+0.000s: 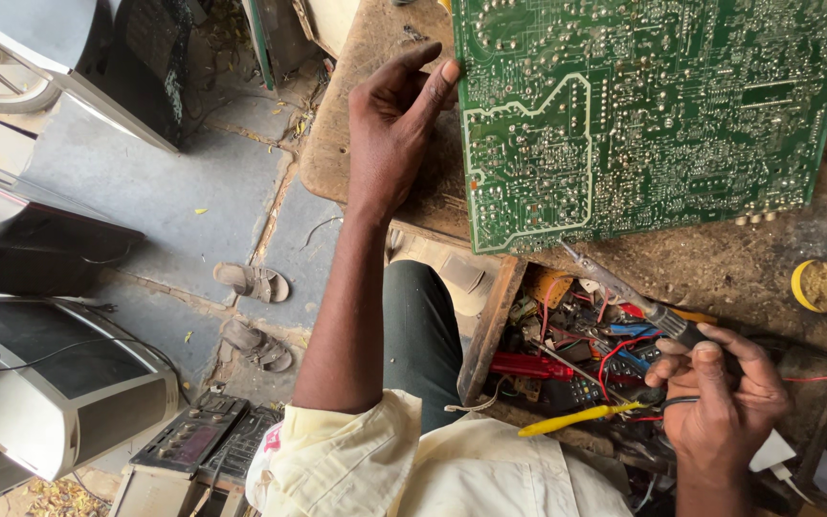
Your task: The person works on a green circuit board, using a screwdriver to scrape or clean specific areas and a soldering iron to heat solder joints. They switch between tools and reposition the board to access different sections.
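A green circuit board (643, 115) lies solder-side up on the worn wooden surface (720, 268), its left edge pinched by the left hand (394, 124). The right hand (720, 402) grips a soldering iron (624, 292), tip near the board's lower edge. An open drawer (567, 354) brims with wires and tools. Sandals (253, 282) and old television sets (50, 383) sit on the concrete floor (145, 191).

Large green circuit board (643, 105): glossy lacquer, dotted with dull silver solder. Worn brown wooden workbench (720, 263): rough, dusty, matt. Soldering iron (624, 292), at 5 o'clock from board: grey metal shaft, dark plastic grip. Pale yellow cloth sleeve (356, 460): soft, creased.
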A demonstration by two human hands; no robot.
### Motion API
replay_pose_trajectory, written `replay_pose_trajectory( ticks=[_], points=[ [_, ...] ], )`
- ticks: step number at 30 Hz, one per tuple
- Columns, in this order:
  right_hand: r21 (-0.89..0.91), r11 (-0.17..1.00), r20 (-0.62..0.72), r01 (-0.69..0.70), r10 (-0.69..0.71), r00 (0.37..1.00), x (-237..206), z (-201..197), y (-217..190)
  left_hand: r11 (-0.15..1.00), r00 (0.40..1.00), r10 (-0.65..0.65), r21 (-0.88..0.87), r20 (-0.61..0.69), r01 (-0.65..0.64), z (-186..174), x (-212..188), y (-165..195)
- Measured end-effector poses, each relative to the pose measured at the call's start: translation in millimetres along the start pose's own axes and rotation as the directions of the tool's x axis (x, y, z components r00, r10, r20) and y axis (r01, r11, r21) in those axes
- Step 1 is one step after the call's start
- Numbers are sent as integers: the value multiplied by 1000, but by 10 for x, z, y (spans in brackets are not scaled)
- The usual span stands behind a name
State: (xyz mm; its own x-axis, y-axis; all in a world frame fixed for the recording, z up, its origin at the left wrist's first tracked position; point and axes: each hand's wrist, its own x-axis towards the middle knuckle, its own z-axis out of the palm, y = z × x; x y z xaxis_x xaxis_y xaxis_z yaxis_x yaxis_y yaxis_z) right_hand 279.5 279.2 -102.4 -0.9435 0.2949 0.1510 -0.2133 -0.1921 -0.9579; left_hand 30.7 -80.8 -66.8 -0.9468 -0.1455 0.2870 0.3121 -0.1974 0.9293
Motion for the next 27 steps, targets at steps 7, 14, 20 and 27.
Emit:
replay_pose_trajectory(
  ticks=[7,14,20,27],
  points=[
    [-11,1000,17,0,1,1000,9,-11,6,1000,1000,12,22,10,-13,-17,-19,7],
    [-26,1000,6,11,-11,1000,26,9,-5,1000,1000,13,-3,8,-13,0,-15,3],
    [-70,998,-12,0,-1,1000,2,11,-50,1000,1000,8,-11,7,-8,13,-27,40],
    [12,994,-149,112,-109,983,7,-210,-194,999,999,-35,15,-28,36,50,-34,99]
  ],
)
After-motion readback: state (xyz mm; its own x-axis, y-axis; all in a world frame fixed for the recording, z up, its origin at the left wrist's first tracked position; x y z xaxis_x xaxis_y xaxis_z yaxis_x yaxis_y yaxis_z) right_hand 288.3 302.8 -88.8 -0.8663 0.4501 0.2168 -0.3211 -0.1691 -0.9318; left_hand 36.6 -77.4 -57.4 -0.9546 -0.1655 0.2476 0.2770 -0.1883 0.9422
